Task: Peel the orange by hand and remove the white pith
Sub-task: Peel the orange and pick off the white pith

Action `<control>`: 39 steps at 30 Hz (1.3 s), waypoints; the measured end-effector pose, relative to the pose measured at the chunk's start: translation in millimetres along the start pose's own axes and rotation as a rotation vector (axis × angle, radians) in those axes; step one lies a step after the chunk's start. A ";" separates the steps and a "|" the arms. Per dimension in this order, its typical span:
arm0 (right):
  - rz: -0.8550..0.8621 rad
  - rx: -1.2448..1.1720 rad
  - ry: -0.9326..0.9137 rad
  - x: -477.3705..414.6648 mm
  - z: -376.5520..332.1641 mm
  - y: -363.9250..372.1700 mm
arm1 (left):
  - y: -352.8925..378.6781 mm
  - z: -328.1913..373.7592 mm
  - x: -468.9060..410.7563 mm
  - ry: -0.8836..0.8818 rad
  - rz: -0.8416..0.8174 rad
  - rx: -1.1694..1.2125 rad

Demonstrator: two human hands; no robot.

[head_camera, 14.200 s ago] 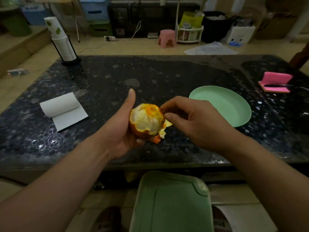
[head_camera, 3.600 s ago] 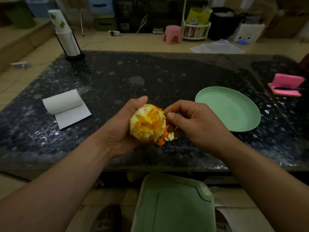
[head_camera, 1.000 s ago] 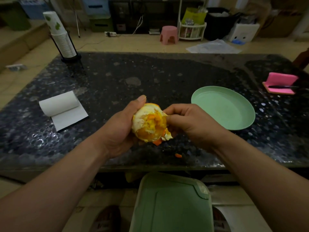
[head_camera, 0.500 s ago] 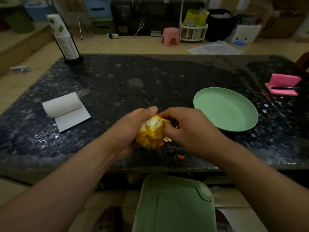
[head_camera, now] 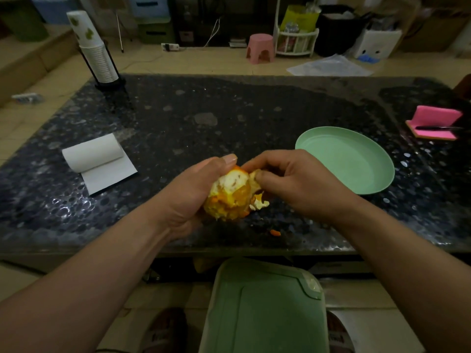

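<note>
While the left hand (head_camera: pixel 188 189) gripped the orange (head_camera: pixel 230 194) just above the near part of the dark speckled desk (head_camera: pixel 229 118), its thumb lay pressed against the top of the fruit and its palm wrapped the left side; the other fingers were hidden behind the fruit. The right hand (head_camera: pixel 293 182) met the orange from the other side, thumb and forefinger pinched on a pale strip at the upper right of the fruit, the remaining fingers curled in beside them. Most of the orange's skin was off: a patch of white pith (head_camera: pixel 233 180) covered the top, with yellow-orange flesh showing below it. A ragged flap of peel (head_camera: pixel 260 204) hung at the lower right of the fruit, under the right hand. A small scrap of peel (head_camera: pixel 275 232) lay on the desk near the front edge, below the hands.

A green plate (head_camera: pixel 351 161) sat on the desk just beside the right hand. A partly unrolled paper roll (head_camera: pixel 94 151) lay well to the left, and a stack of paper cups (head_camera: pixel 95 54) stood in a dark holder at the far left corner. A pink pad (head_camera: pixel 433 122) with a dark slim object across it rested at the far right. A green lidded bin (head_camera: pixel 262 309) stood on the floor in front of the desk.
</note>
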State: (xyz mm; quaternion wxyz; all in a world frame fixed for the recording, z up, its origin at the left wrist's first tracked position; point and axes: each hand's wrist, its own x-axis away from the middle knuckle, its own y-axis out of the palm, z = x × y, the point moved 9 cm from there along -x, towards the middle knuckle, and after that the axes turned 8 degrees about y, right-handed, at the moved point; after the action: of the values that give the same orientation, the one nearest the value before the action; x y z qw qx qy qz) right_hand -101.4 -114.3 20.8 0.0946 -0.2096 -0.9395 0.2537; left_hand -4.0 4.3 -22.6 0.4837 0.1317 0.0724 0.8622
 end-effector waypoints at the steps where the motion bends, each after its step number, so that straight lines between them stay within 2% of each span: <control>1: -0.020 -0.019 0.016 0.7 2.6 1.9 | -1.3 -0.2 -0.7 -0.001 0.006 0.003; 6: 0.005 0.130 0.055 -0.2 9.9 10.0 | -5.2 3.8 -6.0 0.079 0.034 -0.132; 10: -0.014 0.156 0.064 -0.3 6.8 15.0 | -3.9 7.3 -1.9 0.136 0.031 -0.240; 15: 0.079 0.040 0.024 -0.8 5.2 8.8 | 1.2 15.2 0.9 0.160 0.006 -0.222; 20: -0.015 -0.262 0.066 -3.1 11.4 7.1 | -5.3 12.1 -1.9 0.117 0.011 -0.050; 23: -0.040 -0.626 0.173 -9.4 17.8 15.6 | -3.1 7.0 -0.5 0.014 0.013 0.186; 28: -0.066 -1.211 0.351 -18.2 28.4 42.6 | -11.8 -8.4 -4.3 -0.062 0.150 0.503; 30: -0.026 -1.284 0.382 -21.1 37.3 41.7 | -17.9 -12.9 -4.5 -0.080 0.199 0.612; 31: 0.005 -1.198 0.383 -22.3 42.6 36.9 | -21.1 -14.3 -4.7 -0.086 0.224 0.646; 32: 0.041 -1.001 0.375 -23.0 47.6 30.0 | -25.0 -15.8 -5.3 -0.088 0.254 0.662; 34: 0.121 -0.426 0.330 -23.2 51.2 17.3 | -29.2 -18.4 -5.6 -0.085 0.315 0.670; 36: 0.141 -0.015 0.245 -25.7 44.1 17.1 | -27.2 -21.3 -6.2 -0.087 0.338 0.658; 39: 0.131 0.171 0.150 -27.2 34.2 22.6 | -23.4 -23.6 -6.5 -0.087 0.367 0.650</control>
State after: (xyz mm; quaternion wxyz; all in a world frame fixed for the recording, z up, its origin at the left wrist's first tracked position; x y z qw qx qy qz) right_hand -79.0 -123.6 -21.9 0.1653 -0.2802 -0.8891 0.3221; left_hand 11.3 11.0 -52.1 0.2568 0.3256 0.2971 0.8601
